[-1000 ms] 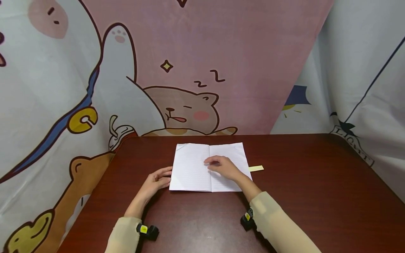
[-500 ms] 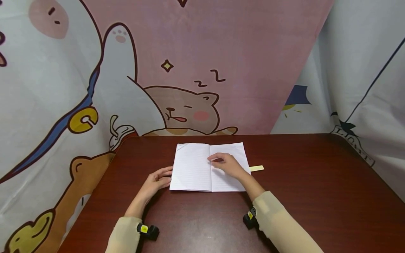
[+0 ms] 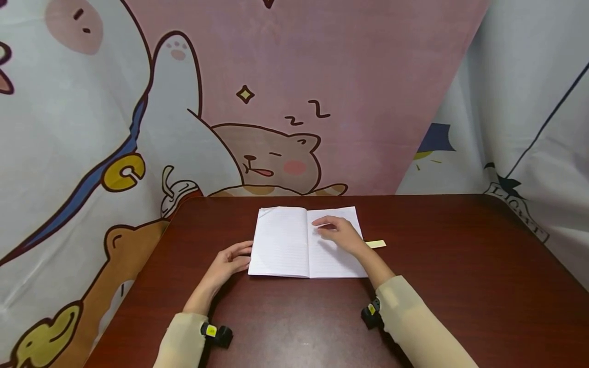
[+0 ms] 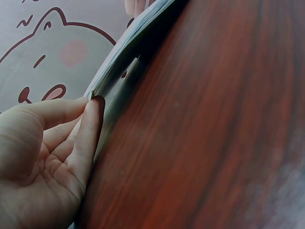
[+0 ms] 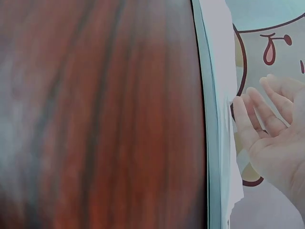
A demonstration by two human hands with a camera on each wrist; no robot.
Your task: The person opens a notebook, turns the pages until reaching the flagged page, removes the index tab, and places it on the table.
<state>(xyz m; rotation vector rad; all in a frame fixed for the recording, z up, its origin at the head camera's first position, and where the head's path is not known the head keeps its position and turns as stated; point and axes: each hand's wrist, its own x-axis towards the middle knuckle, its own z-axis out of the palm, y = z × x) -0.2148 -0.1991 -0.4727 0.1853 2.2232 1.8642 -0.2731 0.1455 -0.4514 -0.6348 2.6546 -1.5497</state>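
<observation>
An open notebook (image 3: 281,245) with lined white pages lies on the brown table. At its left edge my left hand (image 3: 225,264) pinches the notebook between thumb and a finger; the left wrist view shows that edge slightly raised off the table, with the left hand (image 4: 52,148) at its corner. Over the right page hovers my right hand (image 3: 342,235), fingers loosely bent and holding nothing. In the right wrist view the right hand (image 5: 276,124) is spread beside the pages' edges (image 5: 217,105). A pale yellow strip (image 3: 376,244) sticks out at the notebook's right side.
The dark wood-grain table (image 3: 460,271) extends in front of and to both sides of the notebook. Behind its far edge hangs a cartoon-printed cloth (image 3: 368,102). Black wrist cameras sit at both cuffs.
My right hand has drifted right, from near the notebook's centre fold to over the right page. The left hand keeps its place at the left edge.
</observation>
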